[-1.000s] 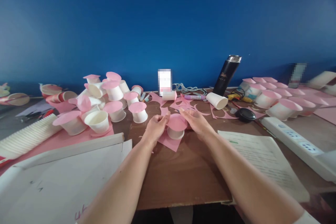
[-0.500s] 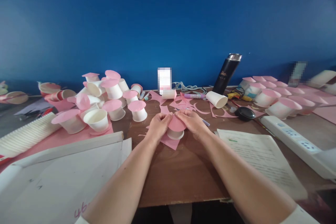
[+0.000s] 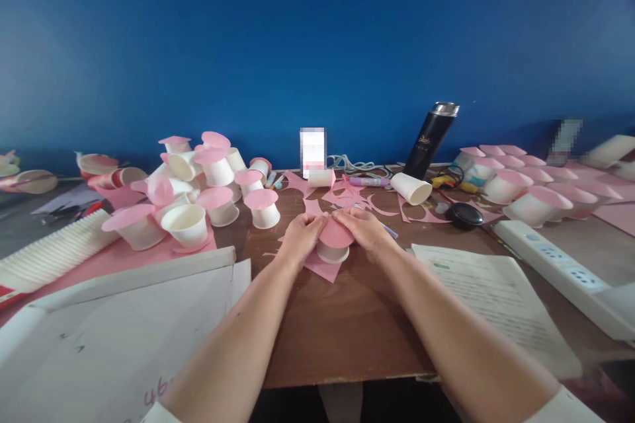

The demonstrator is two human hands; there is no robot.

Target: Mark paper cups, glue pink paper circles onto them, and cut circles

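Head view: the left hand (image 3: 303,236) and right hand (image 3: 364,228) press in from both sides on a pink paper disc (image 3: 335,234) capping an upturned white paper cup (image 3: 333,252), fingers closed on the disc's edge. The cup stands on a pink paper scrap (image 3: 323,268) at the middle of the brown desk (image 3: 342,324). Far left lies a heap of capped cups (image 3: 213,178); far right, a black flask (image 3: 430,139); near right, printed sheets (image 3: 496,297).

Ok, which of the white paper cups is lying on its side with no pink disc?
The bare cup beside the black flask, its open mouth facing right; the others stand with pink-capped bases up or mouths up.
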